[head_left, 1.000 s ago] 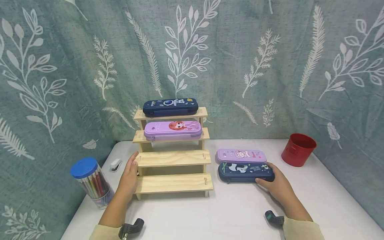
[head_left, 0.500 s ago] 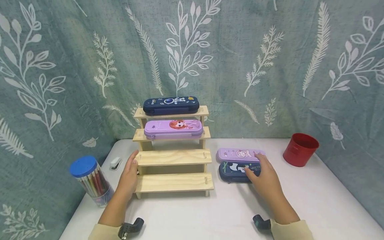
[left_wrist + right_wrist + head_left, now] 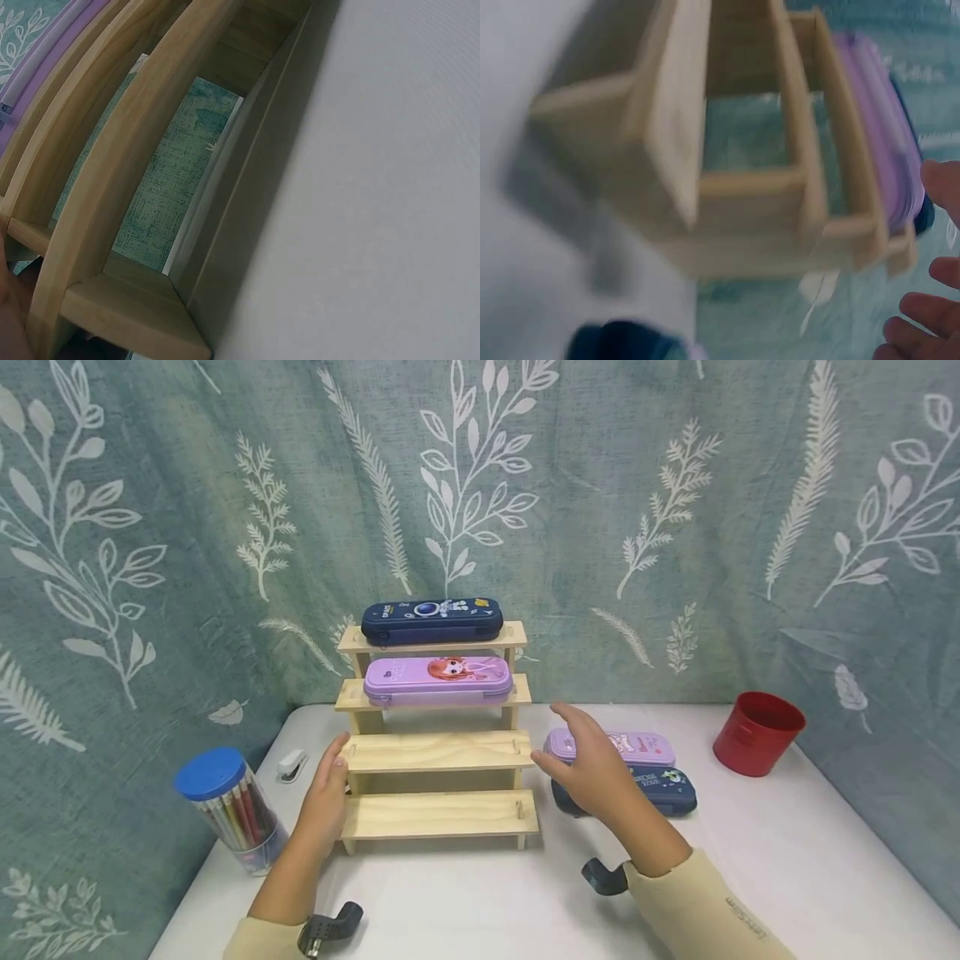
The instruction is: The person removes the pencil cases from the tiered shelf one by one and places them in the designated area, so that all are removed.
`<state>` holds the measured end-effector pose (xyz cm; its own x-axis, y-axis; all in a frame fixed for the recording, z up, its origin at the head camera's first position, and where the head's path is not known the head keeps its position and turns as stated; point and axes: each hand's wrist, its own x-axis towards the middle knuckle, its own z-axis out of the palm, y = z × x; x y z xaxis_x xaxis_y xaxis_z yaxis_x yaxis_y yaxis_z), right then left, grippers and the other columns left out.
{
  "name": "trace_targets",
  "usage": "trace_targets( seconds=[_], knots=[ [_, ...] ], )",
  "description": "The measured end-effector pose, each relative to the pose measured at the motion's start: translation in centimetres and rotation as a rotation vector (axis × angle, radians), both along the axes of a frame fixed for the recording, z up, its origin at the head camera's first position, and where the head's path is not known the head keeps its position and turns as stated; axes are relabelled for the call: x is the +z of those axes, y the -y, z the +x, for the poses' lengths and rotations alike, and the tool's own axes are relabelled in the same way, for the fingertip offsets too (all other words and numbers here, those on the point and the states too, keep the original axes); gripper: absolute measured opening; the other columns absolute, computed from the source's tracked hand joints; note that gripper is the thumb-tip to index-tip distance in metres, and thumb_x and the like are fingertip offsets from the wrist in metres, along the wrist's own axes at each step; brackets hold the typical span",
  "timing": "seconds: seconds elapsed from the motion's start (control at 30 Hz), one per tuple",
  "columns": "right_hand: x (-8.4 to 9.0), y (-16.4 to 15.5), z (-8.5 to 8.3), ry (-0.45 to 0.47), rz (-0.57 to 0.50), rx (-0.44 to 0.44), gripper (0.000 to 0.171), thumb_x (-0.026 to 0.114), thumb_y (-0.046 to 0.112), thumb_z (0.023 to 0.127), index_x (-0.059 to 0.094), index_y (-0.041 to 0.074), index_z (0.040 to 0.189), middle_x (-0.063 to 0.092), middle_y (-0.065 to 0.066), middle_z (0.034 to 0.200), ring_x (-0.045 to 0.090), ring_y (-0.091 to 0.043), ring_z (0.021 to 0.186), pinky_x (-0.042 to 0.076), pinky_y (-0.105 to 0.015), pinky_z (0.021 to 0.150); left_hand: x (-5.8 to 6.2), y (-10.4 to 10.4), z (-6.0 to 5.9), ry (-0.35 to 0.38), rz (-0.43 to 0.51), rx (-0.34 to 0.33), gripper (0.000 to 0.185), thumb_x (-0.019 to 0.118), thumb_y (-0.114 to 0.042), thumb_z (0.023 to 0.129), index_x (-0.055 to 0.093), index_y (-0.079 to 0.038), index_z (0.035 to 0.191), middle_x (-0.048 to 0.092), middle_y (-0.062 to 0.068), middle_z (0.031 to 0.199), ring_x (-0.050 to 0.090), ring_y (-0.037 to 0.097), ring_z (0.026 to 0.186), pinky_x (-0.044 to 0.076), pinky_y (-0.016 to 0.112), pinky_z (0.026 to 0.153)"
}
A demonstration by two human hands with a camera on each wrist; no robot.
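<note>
A wooden four-step rack (image 3: 435, 752) stands at the middle of the white table. A navy pencil case (image 3: 431, 620) lies on its top step and a purple one (image 3: 438, 681) on the second; the two lower steps are bare. My left hand (image 3: 330, 777) rests flat against the rack's left end with straight fingers. My right hand (image 3: 577, 752) hovers open beside the rack's right end and holds nothing. Behind it lie a purple case (image 3: 630, 746) and a navy panda case (image 3: 663, 781). The right wrist view is blurred and shows the rack (image 3: 682, 150) with the fingertips (image 3: 937, 300) at the edge.
A clear jar of coloured pencils with a blue lid (image 3: 225, 810) stands at the front left, with a small white stapler (image 3: 291, 766) behind it. A red cup (image 3: 757, 735) sits at the right. A leaf-print curtain (image 3: 675, 527) closes off the back and sides.
My right hand has let go of the navy panda case, risen and swung left to the rack's right end. The left hand has stayed at the rack's left end.
</note>
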<state>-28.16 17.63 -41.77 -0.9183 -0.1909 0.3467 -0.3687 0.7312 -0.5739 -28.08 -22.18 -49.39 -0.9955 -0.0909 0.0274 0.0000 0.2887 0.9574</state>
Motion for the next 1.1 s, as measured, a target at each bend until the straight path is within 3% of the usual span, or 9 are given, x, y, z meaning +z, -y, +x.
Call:
trace_targets(
  seconds=[0.27,0.47,0.67,0.8,1.1],
  knots=[
    [3.3,3.6,-0.9,0.005,0.038,0.075,0.083,0.074,0.049,0.096,0.037,0.015,0.162,0.039,-0.011,0.166,0.036,-0.034,0.155,0.033,-0.059,0.124,0.2,0.0,0.0,0.0,0.006,0.0,0.055,0.02,-0.049,0.114,0.017,-0.04,0.167,0.014,0.003,0.176,0.009,0.036,0.163,0.006,0.067,0.128],
    [4.8,5.3,-2.3,-0.005,0.048,0.097,0.087,0.076,0.047,0.096,0.032,0.014,0.164,0.036,-0.011,0.167,0.033,-0.033,0.156,0.031,-0.057,0.126,-0.1,-0.1,-0.2,0.004,0.008,-0.002,0.053,0.02,-0.049,0.114,0.018,-0.042,0.167,0.015,0.003,0.176,0.009,0.036,0.163,0.006,0.067,0.128],
    [5.7,6.5,-3.6,-0.054,0.034,0.099,0.09,0.082,0.043,0.092,0.037,0.009,0.161,0.044,-0.014,0.161,0.04,-0.033,0.151,0.035,-0.054,0.124,-0.2,-0.4,-0.1,-0.005,0.016,-0.009,0.053,0.021,-0.046,0.115,0.017,-0.039,0.168,0.014,0.002,0.177,0.009,0.034,0.163,0.006,0.064,0.13],
    [6.3,7.0,-5.1,-0.058,-0.002,0.111,0.085,0.085,0.042,0.089,0.043,0.014,0.157,0.051,-0.013,0.153,0.048,-0.031,0.143,0.04,-0.053,0.12,-0.1,-0.2,-0.1,-0.004,0.009,-0.006,0.054,0.02,-0.046,0.115,0.017,-0.038,0.168,0.013,0.001,0.177,0.008,0.035,0.163,0.006,0.065,0.129],
    [6.1,8.2,-7.4,-0.101,0.227,0.096,0.093,0.081,0.059,0.086,0.043,0.015,0.158,0.051,-0.011,0.155,0.049,-0.034,0.142,0.042,-0.051,0.119,0.0,-0.1,-0.1,-0.009,0.002,0.003,0.054,0.02,-0.048,0.114,0.018,-0.038,0.168,0.015,0.003,0.176,0.009,0.036,0.163,0.007,0.066,0.129]
  ],
)
